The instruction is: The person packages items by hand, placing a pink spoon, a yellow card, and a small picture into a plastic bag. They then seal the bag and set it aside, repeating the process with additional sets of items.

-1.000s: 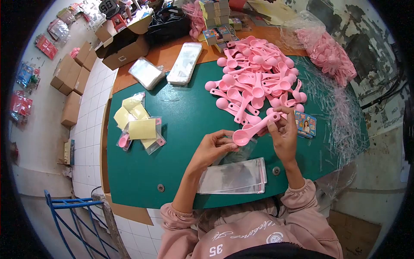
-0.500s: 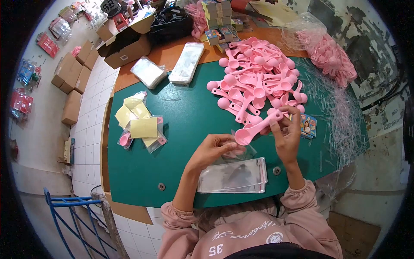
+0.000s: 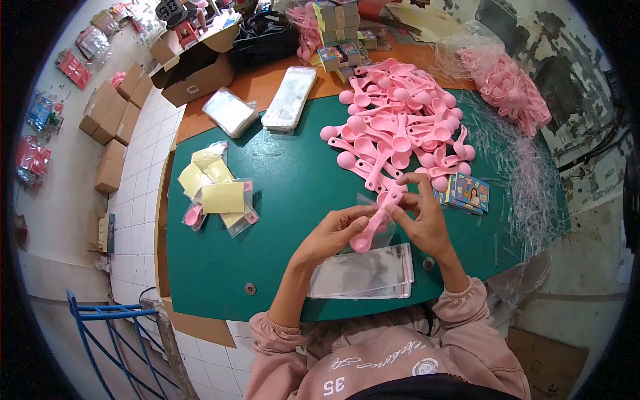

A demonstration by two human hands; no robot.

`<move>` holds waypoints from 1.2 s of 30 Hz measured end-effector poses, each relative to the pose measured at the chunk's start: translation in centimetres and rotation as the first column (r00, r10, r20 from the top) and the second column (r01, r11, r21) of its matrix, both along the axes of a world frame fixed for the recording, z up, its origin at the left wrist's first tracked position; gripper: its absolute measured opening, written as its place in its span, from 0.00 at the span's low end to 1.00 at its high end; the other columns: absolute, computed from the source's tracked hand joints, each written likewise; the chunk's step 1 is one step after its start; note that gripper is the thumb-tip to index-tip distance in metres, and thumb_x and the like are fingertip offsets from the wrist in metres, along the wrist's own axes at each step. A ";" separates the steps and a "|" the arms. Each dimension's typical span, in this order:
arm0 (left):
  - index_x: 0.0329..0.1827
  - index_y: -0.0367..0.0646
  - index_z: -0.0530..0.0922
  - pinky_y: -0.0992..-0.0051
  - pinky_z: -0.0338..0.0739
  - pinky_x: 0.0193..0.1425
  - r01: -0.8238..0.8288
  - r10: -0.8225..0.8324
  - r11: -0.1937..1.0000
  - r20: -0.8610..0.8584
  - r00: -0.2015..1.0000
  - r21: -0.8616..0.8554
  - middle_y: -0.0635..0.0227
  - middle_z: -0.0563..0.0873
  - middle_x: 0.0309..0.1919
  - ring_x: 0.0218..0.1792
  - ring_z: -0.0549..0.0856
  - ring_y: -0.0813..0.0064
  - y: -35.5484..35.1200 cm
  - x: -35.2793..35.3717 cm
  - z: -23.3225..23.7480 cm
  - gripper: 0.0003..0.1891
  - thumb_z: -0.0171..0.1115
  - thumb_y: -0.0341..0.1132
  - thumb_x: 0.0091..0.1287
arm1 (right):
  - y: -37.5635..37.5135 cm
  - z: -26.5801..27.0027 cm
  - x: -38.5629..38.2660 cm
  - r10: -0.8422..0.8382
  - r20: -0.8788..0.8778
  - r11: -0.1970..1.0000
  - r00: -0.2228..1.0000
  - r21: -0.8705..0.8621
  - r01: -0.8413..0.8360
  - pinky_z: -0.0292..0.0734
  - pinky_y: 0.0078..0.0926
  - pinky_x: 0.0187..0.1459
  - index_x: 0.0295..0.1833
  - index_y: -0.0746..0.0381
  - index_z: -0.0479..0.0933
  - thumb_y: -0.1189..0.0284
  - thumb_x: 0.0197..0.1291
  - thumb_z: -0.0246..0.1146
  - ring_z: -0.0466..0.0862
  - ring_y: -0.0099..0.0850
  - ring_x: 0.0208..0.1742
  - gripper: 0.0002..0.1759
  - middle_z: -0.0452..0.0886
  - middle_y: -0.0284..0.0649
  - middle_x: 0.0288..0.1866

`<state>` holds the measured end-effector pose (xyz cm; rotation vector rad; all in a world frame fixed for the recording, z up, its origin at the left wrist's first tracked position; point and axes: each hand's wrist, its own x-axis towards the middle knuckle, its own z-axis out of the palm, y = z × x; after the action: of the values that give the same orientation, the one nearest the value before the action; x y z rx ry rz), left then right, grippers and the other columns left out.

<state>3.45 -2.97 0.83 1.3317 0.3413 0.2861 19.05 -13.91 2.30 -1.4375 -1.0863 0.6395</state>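
Green table top (image 3: 280,193) lies beneath both hands, with a heap of pink scoops (image 3: 400,133) beyond the right hand and yellow-backed packets (image 3: 223,199) well out to the left of the left hand. From the head view, the right hand (image 3: 427,220) is closed in a pinch at the upper end of a pink scoop (image 3: 363,241), which slants between the hands, its lower end towards the body beside the left fingers. The left hand (image 3: 333,235) grips a thin clear bag (image 3: 385,235) at the scoop; how far the two overlap is hard to tell. Good handling probably means a light left pinch that keeps the film's edge apart, and the scoop lined up with the bag, so its rounded end doesn't snag or crease the film. Clear sleeves (image 3: 363,275) lie just bodyward of the hands, printed cards (image 3: 471,193) beside the right.
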 end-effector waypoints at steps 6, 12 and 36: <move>0.46 0.33 0.77 0.82 0.74 0.45 0.123 -0.143 0.977 -0.108 0.984 -0.172 0.70 0.83 0.35 0.39 0.79 0.84 0.7 -0.6 0.6 0.18 0.46 0.41 0.71 | -0.4 0.6 -0.2 0.025 -0.060 1.000 0.998 -0.014 -0.026 0.75 0.23 0.41 0.48 0.66 0.65 0.71 0.60 0.58 0.81 0.28 0.39 0.14 0.79 0.42 0.37; 0.44 0.30 0.76 0.80 0.78 0.40 0.045 -0.034 0.997 -0.173 0.984 0.060 0.59 0.83 0.36 0.36 0.84 0.74 0.9 -0.6 1.0 0.18 0.46 0.40 0.71 | -1.3 0.7 -0.4 0.242 0.110 0.964 0.964 0.090 -0.252 0.66 0.34 0.56 0.45 0.66 0.74 0.60 0.65 0.51 0.73 0.36 0.53 0.19 0.72 0.47 0.52; 0.42 0.34 0.79 0.88 0.68 0.31 0.056 -0.050 0.997 -0.117 0.992 0.051 0.71 0.82 0.32 0.29 0.73 0.89 4.0 0.7 0.9 0.16 0.53 0.40 0.68 | 1.3 3.7 3.7 -0.201 0.222 0.978 0.954 -0.006 0.207 0.72 0.25 0.26 0.38 0.65 0.71 0.73 0.57 0.60 0.73 0.20 0.24 0.07 0.74 0.38 0.25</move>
<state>4.10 0.99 1.77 1.4114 0.3968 0.1752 22.77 -12.60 5.98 -1.6504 -1.0831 0.3553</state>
